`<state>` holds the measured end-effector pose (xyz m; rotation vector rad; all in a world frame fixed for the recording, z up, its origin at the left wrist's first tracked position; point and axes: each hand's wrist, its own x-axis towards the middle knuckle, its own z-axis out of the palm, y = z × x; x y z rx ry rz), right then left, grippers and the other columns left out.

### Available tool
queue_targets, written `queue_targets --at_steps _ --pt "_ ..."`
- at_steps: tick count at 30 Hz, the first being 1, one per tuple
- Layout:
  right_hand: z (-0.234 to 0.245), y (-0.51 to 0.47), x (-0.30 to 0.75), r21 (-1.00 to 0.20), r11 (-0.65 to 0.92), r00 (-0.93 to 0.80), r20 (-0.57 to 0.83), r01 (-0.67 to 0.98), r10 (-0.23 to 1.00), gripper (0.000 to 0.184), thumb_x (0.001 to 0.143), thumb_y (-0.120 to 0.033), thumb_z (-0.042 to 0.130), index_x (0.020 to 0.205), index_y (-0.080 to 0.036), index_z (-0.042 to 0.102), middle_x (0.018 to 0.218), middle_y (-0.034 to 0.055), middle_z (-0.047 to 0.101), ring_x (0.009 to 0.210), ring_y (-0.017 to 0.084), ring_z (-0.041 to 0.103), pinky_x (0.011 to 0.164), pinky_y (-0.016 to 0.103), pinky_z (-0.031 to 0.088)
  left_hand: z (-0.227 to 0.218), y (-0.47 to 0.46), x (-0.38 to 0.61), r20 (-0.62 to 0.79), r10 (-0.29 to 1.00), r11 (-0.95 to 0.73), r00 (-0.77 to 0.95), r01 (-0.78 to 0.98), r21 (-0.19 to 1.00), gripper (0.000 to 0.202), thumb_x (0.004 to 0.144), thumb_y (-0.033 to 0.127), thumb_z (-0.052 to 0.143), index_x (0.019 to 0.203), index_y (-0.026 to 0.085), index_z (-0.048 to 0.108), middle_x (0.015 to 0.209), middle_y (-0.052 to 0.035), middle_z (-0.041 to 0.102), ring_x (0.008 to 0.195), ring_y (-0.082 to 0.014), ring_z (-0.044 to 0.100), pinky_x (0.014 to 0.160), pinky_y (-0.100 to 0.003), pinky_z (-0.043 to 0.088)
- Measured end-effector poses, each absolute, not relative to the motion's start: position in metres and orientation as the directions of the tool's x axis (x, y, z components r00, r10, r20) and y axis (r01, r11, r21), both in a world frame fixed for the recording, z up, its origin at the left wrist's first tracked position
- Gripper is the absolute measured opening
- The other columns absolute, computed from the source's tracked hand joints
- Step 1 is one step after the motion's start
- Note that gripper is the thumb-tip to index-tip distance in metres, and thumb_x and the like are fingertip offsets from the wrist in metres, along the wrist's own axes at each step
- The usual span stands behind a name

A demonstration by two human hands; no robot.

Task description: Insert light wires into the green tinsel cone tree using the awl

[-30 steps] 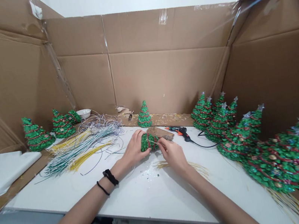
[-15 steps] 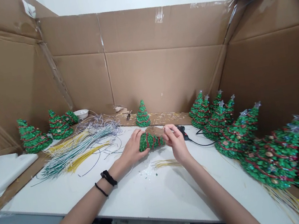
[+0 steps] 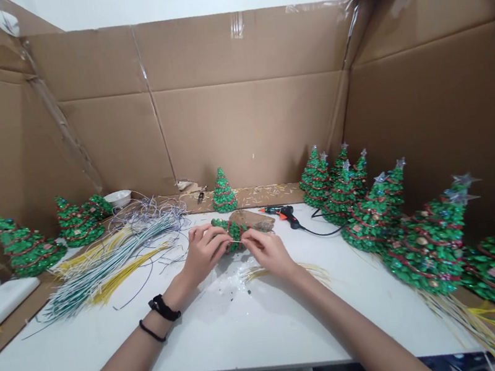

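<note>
A small green Christmas tree (image 3: 218, 222) with red garland lies on its side on the white table, its brown base (image 3: 253, 218) turned to the right. Just in front of it, my left hand (image 3: 206, 253) and my right hand (image 3: 268, 251) are closed in pinches, close together. A short, thin, pale wire (image 3: 236, 241) stretches between their fingertips. My hands partly cover the tree, and I cannot tell whether the wire touches it. Beneath my right hand lie loose yellowish wires (image 3: 253, 273).
An orange-tipped glue gun (image 3: 285, 212) with a black cord lies right of the tree. Several star-topped trees (image 3: 422, 252) line the right side. Bundles of green, white and yellow wires (image 3: 100, 265) spread at left, near a white bowl (image 3: 118, 198). Cardboard walls (image 3: 239, 130) surround the table.
My right hand has moved left and down from the tree's base. My left hand has let go of the tree's side and now pinches the wire. The view has shifted right, showing the glue gun.
</note>
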<state>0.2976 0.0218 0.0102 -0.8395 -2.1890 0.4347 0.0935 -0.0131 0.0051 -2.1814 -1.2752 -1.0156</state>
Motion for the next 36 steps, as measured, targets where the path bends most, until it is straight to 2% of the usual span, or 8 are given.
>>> queue_targets --at_steps 13,15,17,20,24,27,32,36 --pt "0.028 0.024 0.309 -0.281 0.877 -0.552 0.691 0.39 0.466 0.027 0.094 -0.033 0.04 0.09 -0.023 0.065 0.084 0.0034 0.071 0.078 0.017 0.063 0.075 0.027 0.041 0.02 -0.008 0.067 0.703 0.548 -0.529 0.452 0.839 -0.127 0.017 0.082 0.021 0.047 0.067 0.025 0.055 0.074 -0.0008 0.061 0.083 -0.0203 0.05 0.078 -0.037 0.034" --pt "0.034 0.027 0.323 -0.303 0.854 -0.383 0.794 0.423 0.471 0.029 0.094 -0.032 0.038 0.09 -0.021 0.064 0.084 0.0053 0.07 0.076 0.017 0.062 0.073 0.028 0.042 0.023 -0.004 0.051 0.815 0.492 -0.463 0.305 0.885 -0.051 0.018 0.08 0.017 0.045 0.064 0.023 0.05 0.069 -0.0006 0.059 0.08 -0.0199 0.049 0.078 -0.037 0.034" --pt "0.04 0.032 0.339 -0.427 0.761 0.002 0.873 0.489 0.488 0.03 0.094 -0.034 0.036 0.089 -0.018 0.062 0.083 0.0073 0.067 0.072 0.017 0.059 0.068 0.028 0.043 0.025 0.0 0.034 0.916 0.4 -0.32 0.027 0.941 0.112 0.021 0.083 0.016 0.041 0.063 0.022 0.046 0.065 -0.0009 0.055 0.076 -0.0197 0.046 0.077 -0.037 0.034" --pt "0.048 0.039 0.349 -0.552 0.711 0.246 0.832 0.436 0.496 0.03 0.092 -0.04 0.04 0.095 -0.017 0.058 0.082 0.0055 0.061 0.066 0.015 0.053 0.061 0.027 0.04 0.025 0.006 0.018 0.89 0.406 -0.191 -0.206 0.934 0.303 0.029 0.089 0.022 0.035 0.062 0.021 0.042 0.061 -0.0009 0.047 0.071 -0.0192 0.044 0.071 -0.035 0.036" --pt "0.044 0.032 0.321 -0.695 0.699 0.083 0.717 0.168 0.693 0.029 0.086 -0.045 0.05 0.099 -0.019 0.054 0.072 -0.0002 0.053 0.057 0.012 0.047 0.052 0.023 0.038 0.015 0.012 0.027 0.79 0.602 -0.183 -0.114 0.944 0.276 0.012 0.084 0.027 0.045 0.08 0.019 0.053 0.082 -0.0051 0.056 0.086 -0.022 0.048 0.082 -0.038 0.039" --pt "0.038 0.022 0.296 -0.825 0.563 -0.129 0.563 -0.039 0.816 0.032 0.089 -0.051 0.04 0.102 -0.022 0.048 0.063 -0.0048 0.047 0.046 0.01 0.041 0.044 0.021 0.035 0.007 0.013 0.045 0.762 0.641 -0.244 -0.095 0.915 0.32 0.031 0.072 0.02 0.052 0.103 0.016 0.053 0.107 -0.0098 0.055 0.103 -0.0253 0.047 0.09 -0.042 0.039" --pt "0.04 0.026 0.267 -0.883 0.469 -0.248 0.461 -0.029 0.852 0.032 0.088 -0.056 0.04 0.088 -0.025 0.045 0.054 -0.0088 0.031 0.044 0.01 0.033 0.042 0.02 0.03 0.002 0.012 0.073 0.532 0.847 -0.368 0.008 0.731 0.575 0.018 0.079 0.017 0.039 0.071 0.019 0.054 0.076 -0.0025 0.058 0.076 -0.018 0.051 0.075 -0.032 0.041" --pt "0.039 0.038 0.252 -0.843 0.534 -0.216 0.511 0.062 0.832 0.041 0.089 -0.057 0.033 0.074 -0.022 0.048 0.064 -0.0024 0.044 0.059 0.013 0.044 0.056 0.023 0.039 0.004 0.014 0.082 0.332 0.942 -0.311 0.046 0.489 0.815 0.028 0.083 0.034 0.038 0.059 0.019 0.039 0.06 0.003 0.041 0.06 -0.0129 0.039 0.058 -0.026 0.033"
